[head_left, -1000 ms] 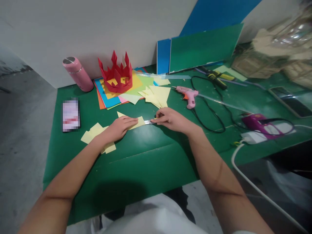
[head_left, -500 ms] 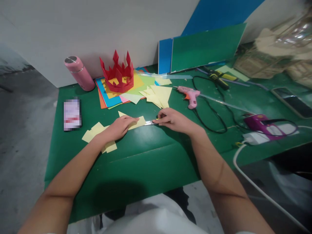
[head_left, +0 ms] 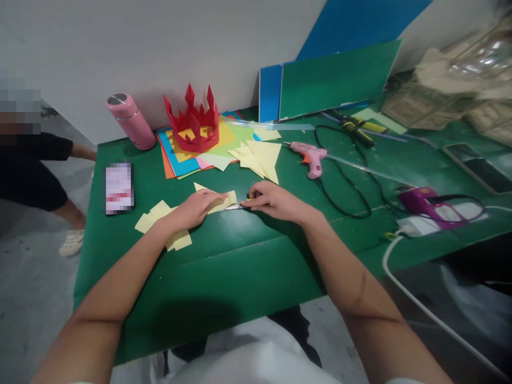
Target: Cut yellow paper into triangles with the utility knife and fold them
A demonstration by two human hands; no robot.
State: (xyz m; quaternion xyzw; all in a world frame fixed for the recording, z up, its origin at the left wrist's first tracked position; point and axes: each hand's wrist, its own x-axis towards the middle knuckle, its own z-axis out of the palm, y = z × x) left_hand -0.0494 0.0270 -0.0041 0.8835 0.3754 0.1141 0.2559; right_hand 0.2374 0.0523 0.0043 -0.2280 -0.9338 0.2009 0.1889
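Observation:
My left hand (head_left: 196, 208) is closed on a pale yellow folded paper (head_left: 227, 201), its fingers and thumb pressing the sheet to the green tabletop. My right hand (head_left: 274, 201) pinches what looks like a craft knife (head_left: 237, 206); its handle is mostly hidden by the fingers, with a bit of yellow showing. The thin silver blade points left and lies at the paper's right lower edge. Several yellow paper pieces (head_left: 154, 217) lie under and beside my left wrist. More cut yellow paper (head_left: 264, 158) rests beyond my right hand.
A red paper crown (head_left: 196, 128) stands on coloured sheets (head_left: 168, 154). Left are a pink bottle (head_left: 132, 121) and a phone (head_left: 119, 188). Right are a pink glue gun (head_left: 312, 157), its black cord, pliers (head_left: 356, 130) and a power strip (head_left: 420, 226). A person (head_left: 36, 160) stands beyond the table's left edge.
My right hand has moved a little left, carrying the blade further along the paper's edge. The left hand stays nearly in place. A person has come into view at the left.

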